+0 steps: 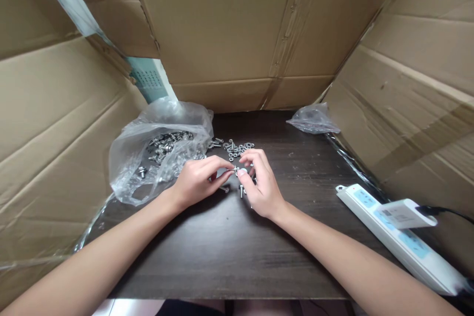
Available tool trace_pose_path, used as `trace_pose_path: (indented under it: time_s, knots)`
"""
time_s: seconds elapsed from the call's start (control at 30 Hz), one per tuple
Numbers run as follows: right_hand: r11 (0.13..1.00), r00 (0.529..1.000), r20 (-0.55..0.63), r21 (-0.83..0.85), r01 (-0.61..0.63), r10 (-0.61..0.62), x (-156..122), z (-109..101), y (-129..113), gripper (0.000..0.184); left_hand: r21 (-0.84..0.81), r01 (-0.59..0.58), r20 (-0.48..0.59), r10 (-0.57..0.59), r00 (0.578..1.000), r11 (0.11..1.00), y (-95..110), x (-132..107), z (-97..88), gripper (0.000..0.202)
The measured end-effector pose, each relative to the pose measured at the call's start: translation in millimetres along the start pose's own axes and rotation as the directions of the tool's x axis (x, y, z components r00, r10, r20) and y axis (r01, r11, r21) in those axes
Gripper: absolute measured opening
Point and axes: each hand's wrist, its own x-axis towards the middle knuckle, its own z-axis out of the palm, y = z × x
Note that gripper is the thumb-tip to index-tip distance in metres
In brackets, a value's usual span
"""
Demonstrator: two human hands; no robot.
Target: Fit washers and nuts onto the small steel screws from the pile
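My left hand (202,177) pinches a small silver bolt (235,169) between thumb and index finger, above the dark table. Close to its tip is my right hand (261,182), thumb and curled fingers drawn in around a tiny metal piece too small to make out. Below the hands, a loose bolt (242,191) and another bolt (225,189) lie on the table. Just beyond the fingers is a scatter of nuts (231,155) and washers (249,145). Part of this small hardware is hidden behind my right hand.
A clear plastic bag (126,158) full of bolts lies open at the left. Another small plastic bag (314,118) sits at the back right. Along the right edge runs a white power strip (392,242) with a plugged-in adapter (405,213). Cardboard walls (229,19) enclose the dark table (229,252).
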Motion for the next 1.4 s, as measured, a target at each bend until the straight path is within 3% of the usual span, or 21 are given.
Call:
trace_pose_path:
  time_s: [0.13, 0.33, 0.53, 0.73, 0.87, 1.1, 1.4]
  knots:
    - [1.000, 0.999, 0.038, 0.013, -0.028, 0.027, 1.9, 0.4, 0.3, 0.008, 0.009, 0.002, 0.005, -0.002, 1.000, 1.000, 0.6, -0.2, 0.0, 0.010]
    - [0.999, 0.997, 0.060, -0.019, -0.044, 0.045, 2.3, -1.0, 0.7, 0.037, 0.007, -0.016, 0.015, 0.016, 1.000, 1.000, 1.7, -0.3, -0.5, 0.008]
    - [0.999, 0.998, 0.056, 0.025, -0.040, 0.039, 2.6, -3.2, -1.3, 0.012, 0.009, -0.004, 0.012, 0.004, 1.000, 1.000, 1.3, 0.5, -0.6, 0.011]
    - [0.999, 0.994, 0.103, 0.008, -0.045, 0.044, 1.4, -3.2, 0.7, 0.022, 0.018, 0.000, 0.004, 0.000, 1.000, 1.000, 0.7, 0.3, -0.5, 0.010]
    - [0.998, 0.997, 0.046, 0.007, -0.058, 0.058, 1.8, -2.9, 1.7, 0.010, 0.022, 0.004, 0.001, -0.004, 1.000, 1.000, 0.3, -0.6, -0.4, 0.011]
    - [0.999, 0.997, 0.076, 0.019, -0.029, 0.028, 1.1, -1.9, 1.2, 0.014, 0.020, -0.001, 0.008, 0.001, 1.000, 1.000, 0.6, 0.7, -0.7, 0.010]
    - [1.000, 0.999, 0.032, 0.020, -0.023, 0.023, 1.8, -1.9, -0.2, 0.011, 0.011, 0.002, 0.014, -0.002, 1.000, 1.000, 0.7, 0.0, -0.1, 0.010]
